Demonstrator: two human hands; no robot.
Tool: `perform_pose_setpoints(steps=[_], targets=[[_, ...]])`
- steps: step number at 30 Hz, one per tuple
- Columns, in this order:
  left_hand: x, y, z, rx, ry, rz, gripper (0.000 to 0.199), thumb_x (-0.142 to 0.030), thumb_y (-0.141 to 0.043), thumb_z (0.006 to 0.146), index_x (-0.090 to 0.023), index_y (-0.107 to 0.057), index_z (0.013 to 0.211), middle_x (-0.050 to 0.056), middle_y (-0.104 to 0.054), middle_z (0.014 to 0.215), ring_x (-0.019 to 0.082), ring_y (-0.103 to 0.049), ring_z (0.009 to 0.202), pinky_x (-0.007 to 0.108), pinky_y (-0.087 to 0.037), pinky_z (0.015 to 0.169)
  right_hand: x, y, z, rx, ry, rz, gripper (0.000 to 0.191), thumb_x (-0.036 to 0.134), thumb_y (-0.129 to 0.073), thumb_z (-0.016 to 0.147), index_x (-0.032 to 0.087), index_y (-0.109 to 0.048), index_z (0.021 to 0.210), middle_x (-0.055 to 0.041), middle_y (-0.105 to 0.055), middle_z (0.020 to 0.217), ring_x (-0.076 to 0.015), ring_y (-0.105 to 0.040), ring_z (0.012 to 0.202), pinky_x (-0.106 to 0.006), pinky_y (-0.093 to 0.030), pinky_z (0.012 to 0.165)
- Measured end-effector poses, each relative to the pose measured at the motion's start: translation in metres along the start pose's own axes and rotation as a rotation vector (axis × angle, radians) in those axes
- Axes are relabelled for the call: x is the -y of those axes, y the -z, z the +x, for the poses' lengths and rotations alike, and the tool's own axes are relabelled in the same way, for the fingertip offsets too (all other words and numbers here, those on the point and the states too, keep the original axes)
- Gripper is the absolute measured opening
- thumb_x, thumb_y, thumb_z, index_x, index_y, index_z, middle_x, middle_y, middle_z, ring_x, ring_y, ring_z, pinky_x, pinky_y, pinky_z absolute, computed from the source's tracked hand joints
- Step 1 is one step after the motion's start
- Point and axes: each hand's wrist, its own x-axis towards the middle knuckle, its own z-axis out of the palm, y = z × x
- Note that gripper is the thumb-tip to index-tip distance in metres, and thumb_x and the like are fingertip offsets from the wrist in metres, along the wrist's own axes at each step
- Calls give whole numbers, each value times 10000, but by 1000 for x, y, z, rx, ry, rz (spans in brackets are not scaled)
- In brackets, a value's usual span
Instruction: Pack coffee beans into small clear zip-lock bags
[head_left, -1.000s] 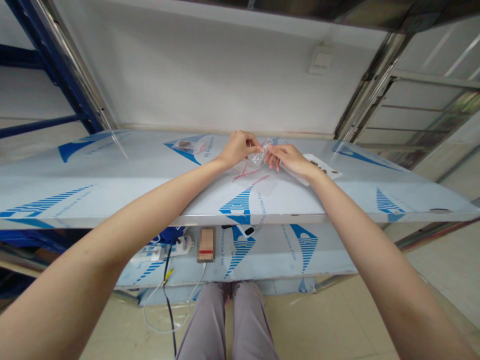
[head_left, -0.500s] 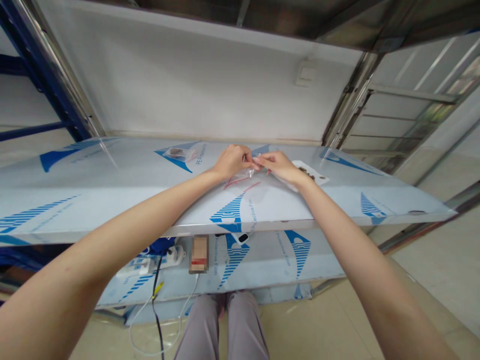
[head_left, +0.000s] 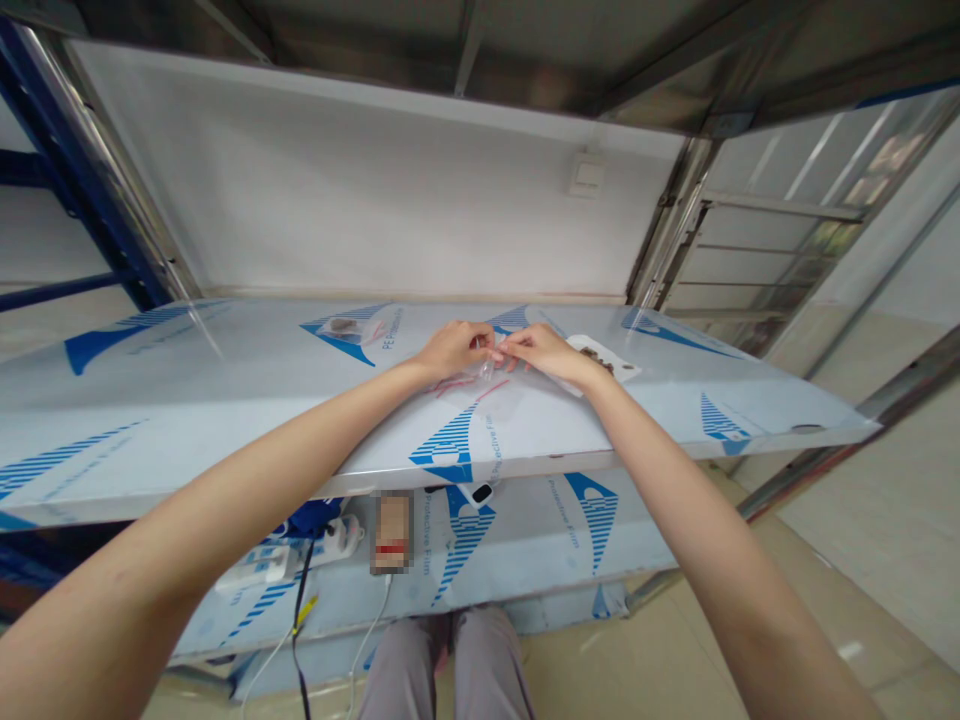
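Note:
My left hand (head_left: 459, 347) and my right hand (head_left: 541, 352) meet above the covered shelf, fingertips pinched together. Between them is a small clear plastic bag (head_left: 487, 370), its lower part hanging below the fingers; both hands grip its upper part. Red strips (head_left: 493, 391) show on clear plastic lying just below my hands. Right of my right hand, partly behind the wrist, lies a white sheet or tray (head_left: 626, 369) with small brown pieces (head_left: 602, 362) on it. Farther left, another clear bag (head_left: 364, 328) with a dark brown item and a red line rests on the shelf.
The shelf (head_left: 247, 400) wears blue-printed protective film. On the lower shelf are a blurred brown box-like thing (head_left: 393, 530) with a white cable, a power strip (head_left: 262, 565) and a small white device (head_left: 478, 494). Metal posts (head_left: 667, 220) and an upper shelf (head_left: 420, 50) frame the space.
The view has tilted up a little, so the shelf and hands sit lower and slightly left in the picture. Both hands keep their pinch on the bag, with only small finger shifts.

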Motion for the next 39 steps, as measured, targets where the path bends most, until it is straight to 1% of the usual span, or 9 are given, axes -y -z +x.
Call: perform_pose_setpoints(steps=[4,9,14,19,23,27,31,36,39], targets=[[0,2,-1,71,-55,-116,233,-333,-477,825,-148,-605,762,14,-632,730,120,-528,685,239,-370,665,3,0,-2,13,-19,32,242,281,-535,798,120,-715,781,-88,-703,752,-136,-606,666,-244,-437,632],[-4,2,-1,91,-89,-99,247,-293,-429,848,-144,-611,776,18,-631,742,124,-533,694,242,-381,675,6,0,-2,33,-48,49,202,190,-530,732,117,-668,604,-84,-671,641,-118,-585,583,-233,-446,594],[-5,-3,3,-17,-113,112,279,-283,-378,869,-162,-624,820,43,-646,802,144,-548,708,243,-353,621,3,2,-1,-16,-62,16,198,150,-479,680,138,-617,539,-44,-622,546,-105,-550,512,-225,-420,542],[-8,1,1,-70,-127,416,280,-239,-335,870,-157,-599,830,83,-649,857,172,-572,756,259,-346,616,2,4,-2,-101,-113,-283,205,204,-493,668,159,-571,484,-12,-574,485,-103,-488,463,-246,-338,508],[-13,3,-3,-54,-119,469,185,-235,-418,809,-170,-574,735,63,-637,763,161,-558,687,252,-325,574,0,2,0,-113,-116,-424,195,249,-510,701,170,-599,547,-9,-585,506,-115,-488,474,-258,-329,526],[-16,0,-4,-124,-93,301,162,-236,-444,775,-178,-524,647,9,-576,604,114,-476,536,231,-301,524,-1,-1,1,-125,-65,-380,226,313,-482,772,184,-643,681,-24,-646,625,-132,-537,541,-255,-351,553],[-17,-3,-4,-154,-106,189,135,-217,-462,752,-177,-489,626,-17,-533,564,94,-454,517,210,-320,535,1,-2,0,-93,-69,-339,235,351,-498,784,182,-660,762,-35,-670,680,-142,-562,579,-247,-359,556],[-18,2,-3,-138,-98,387,145,-202,-414,797,-186,-557,796,34,-619,709,128,-509,592,228,-321,547,7,-1,0,-63,-150,-422,202,253,-483,783,170,-652,709,-50,-679,693,-146,-569,564,-250,-371,566],[-18,8,-2,-105,-47,525,259,-171,-398,804,-203,-559,1004,59,-652,818,150,-547,655,239,-331,562,10,-1,1,-111,-182,-501,208,219,-483,773,181,-663,869,-55,-689,744,-169,-584,593,-267,-381,594]])
